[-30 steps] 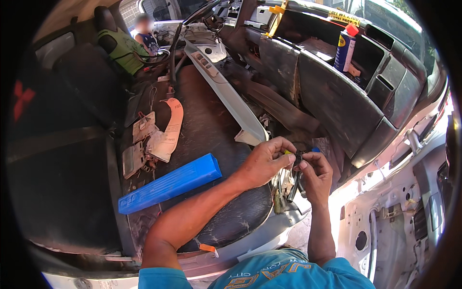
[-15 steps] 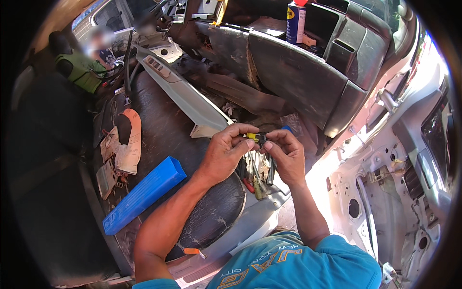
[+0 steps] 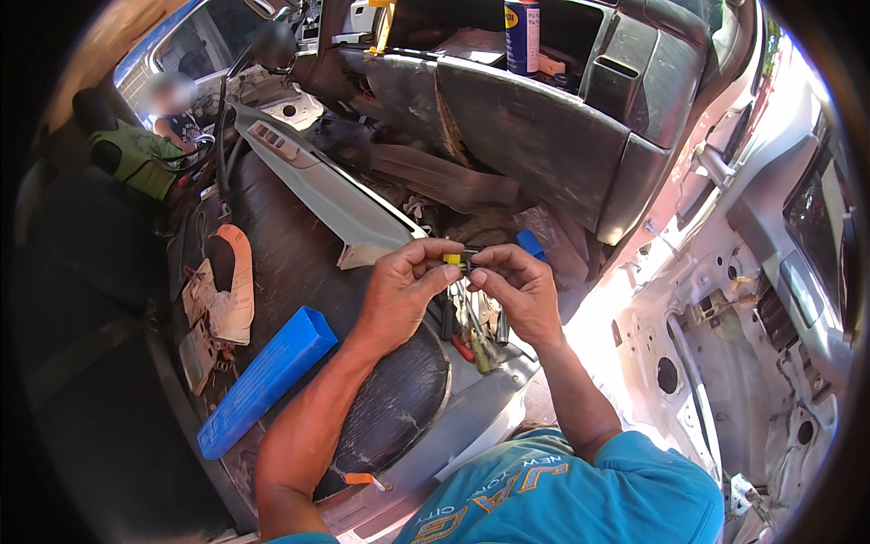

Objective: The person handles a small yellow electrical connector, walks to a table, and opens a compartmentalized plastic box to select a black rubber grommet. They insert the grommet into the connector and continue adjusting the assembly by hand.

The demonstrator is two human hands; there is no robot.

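Note:
My left hand (image 3: 399, 295) pinches a small yellow and black part (image 3: 452, 259) between thumb and fingertips. Opposite it, my right hand (image 3: 524, 292) grips the dark end of the same piece. It looks like a small plastic plug, though fingers cover much of it. Both hands are closed and held nearly together above the seat's edge. Just below them lies a bunch of hand tools (image 3: 481, 358), some with red and olive handles. To the left of my left forearm, an open blue box (image 3: 267, 385) rests on the dark seat (image 3: 290, 213).
A long grey switch panel (image 3: 317, 181) lies across the seat. Beyond stands a front seatback (image 3: 526, 159), with a spray can (image 3: 523, 41) behind it. A stripped car door (image 3: 716, 381) is at right. Worn papers (image 3: 234, 290) lie at left; another person (image 3: 172, 118) is far left.
The whole view has shifted slightly, so most things sit further left. Both hands keep hold of the small part, whose dark end now shows less between the fingers.

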